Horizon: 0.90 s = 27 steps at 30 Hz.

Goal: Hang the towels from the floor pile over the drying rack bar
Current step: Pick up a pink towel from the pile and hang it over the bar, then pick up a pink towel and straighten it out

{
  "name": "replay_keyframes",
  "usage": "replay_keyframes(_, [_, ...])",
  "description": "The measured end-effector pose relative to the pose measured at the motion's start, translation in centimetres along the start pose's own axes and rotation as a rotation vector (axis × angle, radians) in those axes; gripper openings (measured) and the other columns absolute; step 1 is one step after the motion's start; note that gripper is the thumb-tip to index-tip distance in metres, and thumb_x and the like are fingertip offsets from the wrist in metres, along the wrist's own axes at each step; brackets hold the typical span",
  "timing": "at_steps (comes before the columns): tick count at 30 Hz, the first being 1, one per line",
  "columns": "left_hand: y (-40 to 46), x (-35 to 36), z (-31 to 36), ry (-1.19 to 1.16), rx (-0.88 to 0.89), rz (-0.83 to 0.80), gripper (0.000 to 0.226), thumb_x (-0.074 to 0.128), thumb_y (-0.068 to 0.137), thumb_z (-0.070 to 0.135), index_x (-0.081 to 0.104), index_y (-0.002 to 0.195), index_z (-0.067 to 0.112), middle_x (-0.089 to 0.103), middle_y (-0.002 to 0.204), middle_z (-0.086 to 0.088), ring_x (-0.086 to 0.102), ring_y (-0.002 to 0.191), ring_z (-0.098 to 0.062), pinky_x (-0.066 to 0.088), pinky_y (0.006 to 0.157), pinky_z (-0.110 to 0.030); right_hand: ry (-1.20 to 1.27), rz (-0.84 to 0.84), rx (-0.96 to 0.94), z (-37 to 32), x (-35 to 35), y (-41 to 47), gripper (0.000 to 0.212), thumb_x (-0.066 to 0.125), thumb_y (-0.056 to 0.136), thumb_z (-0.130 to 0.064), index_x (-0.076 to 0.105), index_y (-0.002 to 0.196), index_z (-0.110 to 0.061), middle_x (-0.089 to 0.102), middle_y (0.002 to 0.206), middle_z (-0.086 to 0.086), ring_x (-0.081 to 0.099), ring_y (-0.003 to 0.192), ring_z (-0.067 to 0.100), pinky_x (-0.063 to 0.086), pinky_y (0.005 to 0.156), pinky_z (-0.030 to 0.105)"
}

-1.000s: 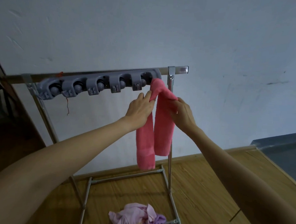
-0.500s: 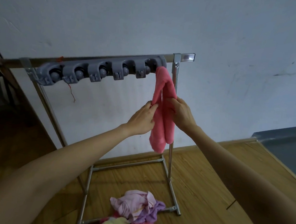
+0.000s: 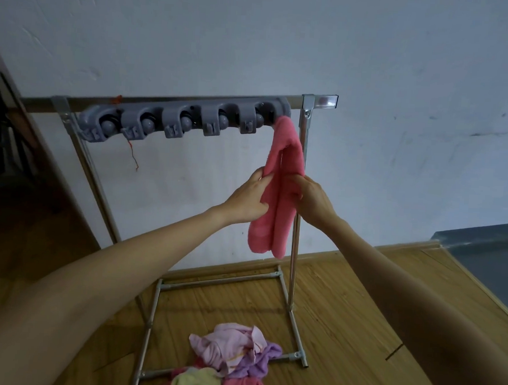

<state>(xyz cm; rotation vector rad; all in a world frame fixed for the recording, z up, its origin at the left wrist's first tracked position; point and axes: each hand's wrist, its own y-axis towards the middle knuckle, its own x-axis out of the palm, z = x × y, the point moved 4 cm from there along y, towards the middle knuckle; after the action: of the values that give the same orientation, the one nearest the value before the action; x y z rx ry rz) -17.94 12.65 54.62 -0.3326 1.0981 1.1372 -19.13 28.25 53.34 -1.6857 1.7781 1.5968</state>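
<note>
Gripping pink towel [image 3: 279, 194] draped over rack bar [image 3: 163, 102].

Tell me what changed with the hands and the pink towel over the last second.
Both hands slid down the pink towel: left hand and right hand now grip its hanging halves midway, evening them. The towel stays draped at the bar's right end; the floor pile is untouched.

Pink towel [image 3: 279, 194] draped over rack bar [image 3: 169, 102]; pile [image 3: 230, 360] on floor

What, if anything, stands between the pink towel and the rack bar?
Nothing visible: the pink towel already hangs at the rack bar's right end, beside the grey holder strip, with the left hand and right hand gripping it.
</note>
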Motion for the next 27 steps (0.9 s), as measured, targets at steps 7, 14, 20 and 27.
replay_keyframes(7, [-5.0, 1.7, -1.0, 0.067, -0.056, -0.273, 0.084, 0.053, 0.086, -0.001, 0.008, 0.152, 0.024, 0.025, 0.154, -0.006, 0.039, 0.131, -0.023, 0.043, 0.103, -0.033, -0.031, -0.177, 0.043, -1.0, 1.2, -2.7, 0.054, 0.055, 0.088, -0.006, 0.04, 0.139, -0.014, 0.053, 0.13, 0.008, 0.058, 0.108, 0.025, 0.053, 0.083, 0.042])
replay_keyframes(14, [-13.2, 3.3, -4.4, 0.184, -0.273, -0.39, 0.076, 0.05, 0.091, 0.007, 0.008, 0.153, 0.02, 0.013, 0.159, -0.005, 0.021, 0.143, -0.024, 0.027, 0.112, -0.031, -0.088, -0.4, 0.115, -3.7, 3.1, -9.0, 0.045, 0.054, 0.09, -0.006, 0.042, 0.134, -0.003, 0.053, 0.13, 0.016, 0.056, 0.112, 0.032, 0.05, 0.089, 0.04])
replay_keyframes(20, [-22.4, 4.9, -6.9, 0.183, -0.403, -0.37, 0.077, 0.054, 0.09, 0.014, 0.01, 0.153, 0.016, 0.013, 0.159, -0.008, 0.019, 0.145, -0.026, 0.024, 0.116, -0.036, -0.184, -0.628, 0.087, -6.6, 7.3, -17.2, 0.066, 0.058, 0.091, -0.021, 0.025, 0.146, -0.004, 0.04, 0.141, 0.017, 0.041, 0.127, 0.036, 0.039, 0.101, 0.048])
replay_keyframes(27, [-31.8, 9.8, -10.3, 0.158, -0.547, -0.323, 0.078, 0.059, 0.087, 0.014, 0.014, 0.151, 0.007, 0.012, 0.159, -0.012, 0.015, 0.146, -0.027, 0.018, 0.116, -0.032, -0.253, -0.803, 0.062, -8.4, 14.8, -25.5, 0.073, 0.057, 0.092, -0.035, 0.019, 0.148, -0.008, 0.029, 0.151, 0.015, 0.033, 0.136, 0.035, 0.032, 0.105, 0.042])
